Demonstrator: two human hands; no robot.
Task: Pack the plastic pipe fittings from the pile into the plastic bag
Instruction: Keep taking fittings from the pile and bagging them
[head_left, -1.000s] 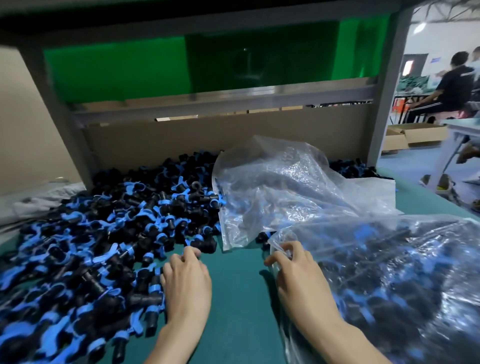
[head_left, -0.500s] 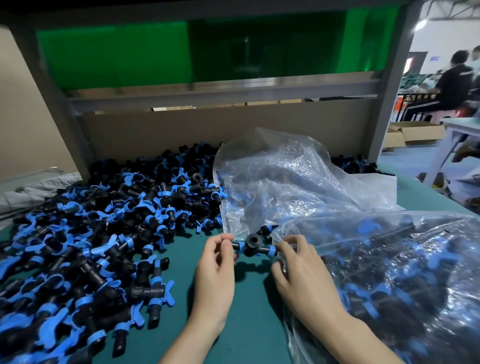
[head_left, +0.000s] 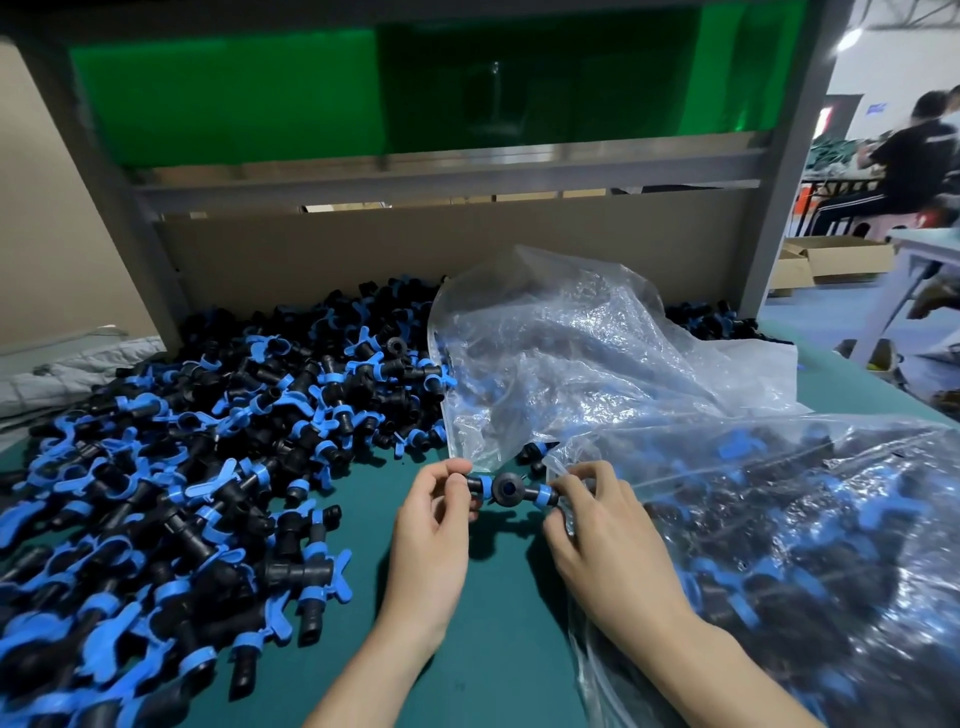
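Loose pile of black-and-blue plastic pipe fittings (head_left: 182, 467) is sitting left on the green bench (head_left: 493, 649); a forearm could be knocking edge pieces off. Left hand (head_left: 436, 525) is pinching one end of a black tee fitting with blue collars (head_left: 508, 488), and right hand (head_left: 602, 530) is pinching the other, right at the mouth of the filled clear plastic bag (head_left: 779, 519). Fingertip grips only, so it's risking a drop short of the slack opening. Can't tell if right hand is also holding film. Bag's right side is cut off, contents blurred.
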